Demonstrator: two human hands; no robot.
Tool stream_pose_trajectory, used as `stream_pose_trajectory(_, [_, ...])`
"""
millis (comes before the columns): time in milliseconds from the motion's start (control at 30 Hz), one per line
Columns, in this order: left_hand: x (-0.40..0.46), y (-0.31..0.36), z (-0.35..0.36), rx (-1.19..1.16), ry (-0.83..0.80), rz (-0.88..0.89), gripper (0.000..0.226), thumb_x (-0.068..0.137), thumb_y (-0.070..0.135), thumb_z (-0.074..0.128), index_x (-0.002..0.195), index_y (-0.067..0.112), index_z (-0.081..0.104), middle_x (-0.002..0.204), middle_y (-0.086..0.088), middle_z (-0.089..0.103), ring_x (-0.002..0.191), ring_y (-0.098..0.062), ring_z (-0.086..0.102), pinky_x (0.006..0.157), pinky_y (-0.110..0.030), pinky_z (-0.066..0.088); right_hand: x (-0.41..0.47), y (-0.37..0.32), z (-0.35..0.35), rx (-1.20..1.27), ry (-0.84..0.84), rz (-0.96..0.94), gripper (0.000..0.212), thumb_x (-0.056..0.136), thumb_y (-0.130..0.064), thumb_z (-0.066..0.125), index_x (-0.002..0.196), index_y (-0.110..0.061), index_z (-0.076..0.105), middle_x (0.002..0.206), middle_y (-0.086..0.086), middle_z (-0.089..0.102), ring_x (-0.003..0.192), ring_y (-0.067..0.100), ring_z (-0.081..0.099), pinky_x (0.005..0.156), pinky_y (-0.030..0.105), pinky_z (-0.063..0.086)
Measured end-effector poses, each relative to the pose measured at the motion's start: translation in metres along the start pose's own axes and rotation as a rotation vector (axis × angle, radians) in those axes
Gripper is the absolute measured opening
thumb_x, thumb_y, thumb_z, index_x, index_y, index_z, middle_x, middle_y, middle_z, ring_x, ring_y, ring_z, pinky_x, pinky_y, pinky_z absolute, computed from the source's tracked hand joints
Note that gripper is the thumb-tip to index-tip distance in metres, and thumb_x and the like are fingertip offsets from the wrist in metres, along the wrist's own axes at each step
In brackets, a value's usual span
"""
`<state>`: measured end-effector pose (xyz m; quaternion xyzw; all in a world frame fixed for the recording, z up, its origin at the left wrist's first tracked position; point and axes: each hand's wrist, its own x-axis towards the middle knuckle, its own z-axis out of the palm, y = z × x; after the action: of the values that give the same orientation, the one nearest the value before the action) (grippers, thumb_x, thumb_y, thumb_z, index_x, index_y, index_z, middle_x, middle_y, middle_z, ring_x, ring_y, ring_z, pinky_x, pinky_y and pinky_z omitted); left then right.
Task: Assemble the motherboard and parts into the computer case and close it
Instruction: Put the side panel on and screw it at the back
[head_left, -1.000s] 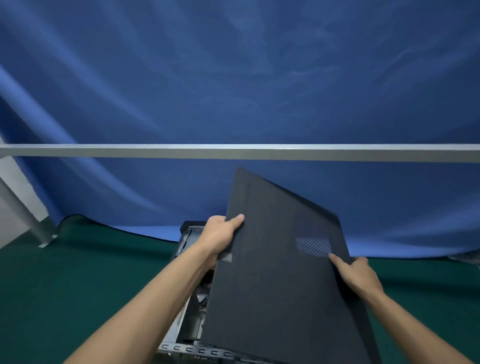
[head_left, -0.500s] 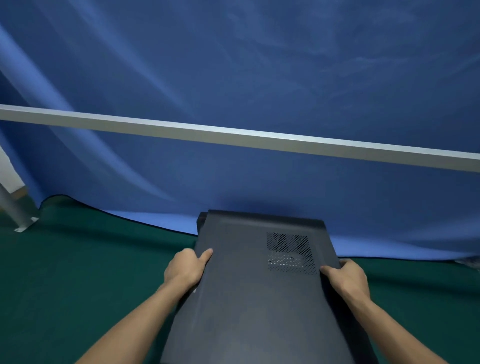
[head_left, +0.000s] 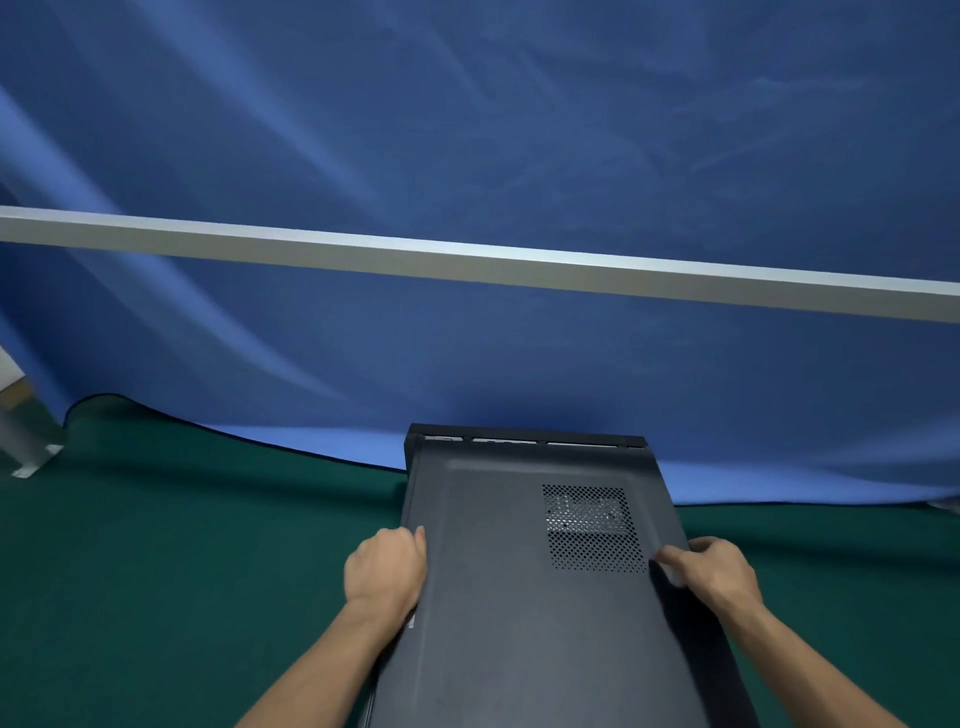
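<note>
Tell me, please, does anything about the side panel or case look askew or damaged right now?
Nothing stands out: the side panel lies flat on the case, undented, with the left hand and right hand gripping its long edges.

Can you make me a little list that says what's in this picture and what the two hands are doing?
place: green mat, blue cloth behind, grey bar across
main thing: black side panel lying flat on the computer case
panel detail: mesh vent with small holes
left hand: gripping the panel's left edge
right hand: gripping the panel's right edge
inside of case: hidden
</note>
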<state>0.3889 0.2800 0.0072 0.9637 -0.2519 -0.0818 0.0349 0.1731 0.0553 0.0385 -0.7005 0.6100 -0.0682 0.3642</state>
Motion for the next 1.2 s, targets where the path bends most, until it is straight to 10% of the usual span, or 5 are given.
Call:
stream_pose_trajectory(267, [0.013, 0.011, -0.007, 0.384, -0.088, 0.057, 0.034, 0.084, -0.007, 0.045, 0.101, 0.016, 0.063, 0.101, 0.002, 0.067, 0.091, -0.016, 0.066, 0.06, -0.026, 0.046, 0.009, -0.005, -0.009, -0.356, 0.141, -0.206, 0.02, 0.085, -0.021, 0.054, 0.091, -0.016, 0.073, 0.108, 0.009, 0.058, 0.095, 0.029, 0.056, 0.069, 0.033, 0.049])
stream_pose_trajectory(433, [0.02, 0.017, 0.007, 0.201, 0.146, 0.186, 0.028, 0.097, 0.014, 0.035, 0.123, 0.011, 0.045, 0.13, -0.008, 0.046, 0.112, -0.022, 0.049, 0.081, -0.029, 0.047, 0.016, -0.008, 0.004, -0.418, 0.057, -0.239, 0.036, 0.091, -0.029, 0.049, 0.123, -0.013, 0.054, 0.128, 0.007, 0.052, 0.113, 0.029, 0.048, 0.083, 0.037, 0.048])
stream_pose_trajectory(567, [0.016, 0.019, 0.024, -0.032, 0.032, 0.208, 0.055, 0.102, 0.04, 0.022, 0.15, 0.012, 0.018, 0.16, -0.004, 0.005, 0.146, -0.022, 0.009, 0.116, -0.032, 0.018, 0.02, -0.002, 0.022, -0.474, 0.02, -0.318, 0.055, 0.097, -0.042, 0.044, 0.142, -0.012, 0.034, 0.151, 0.002, 0.033, 0.133, 0.026, 0.035, 0.099, 0.039, 0.041])
stream_pose_trajectory(800, [0.023, 0.014, 0.034, -0.168, 0.042, 0.19, 0.057, 0.102, 0.041, 0.02, 0.152, 0.017, 0.009, 0.16, 0.004, -0.005, 0.146, -0.013, -0.008, 0.119, -0.03, 0.003, 0.034, 0.001, 0.042, -0.573, -0.056, -0.359, 0.07, 0.099, -0.053, 0.02, 0.153, -0.013, -0.001, 0.161, 0.004, -0.006, 0.147, 0.026, 0.004, 0.118, 0.039, 0.017])
stream_pose_trajectory(1200, [0.018, 0.01, 0.039, -0.187, 0.049, 0.179, 0.058, 0.101, 0.043, 0.021, 0.152, 0.019, 0.006, 0.159, 0.007, -0.008, 0.145, -0.01, -0.011, 0.119, -0.03, 0.001, 0.033, 0.009, 0.047, -0.616, -0.063, -0.385, 0.071, 0.099, -0.054, 0.014, 0.152, -0.012, -0.007, 0.16, 0.003, -0.014, 0.147, 0.025, -0.002, 0.118, 0.036, 0.009])
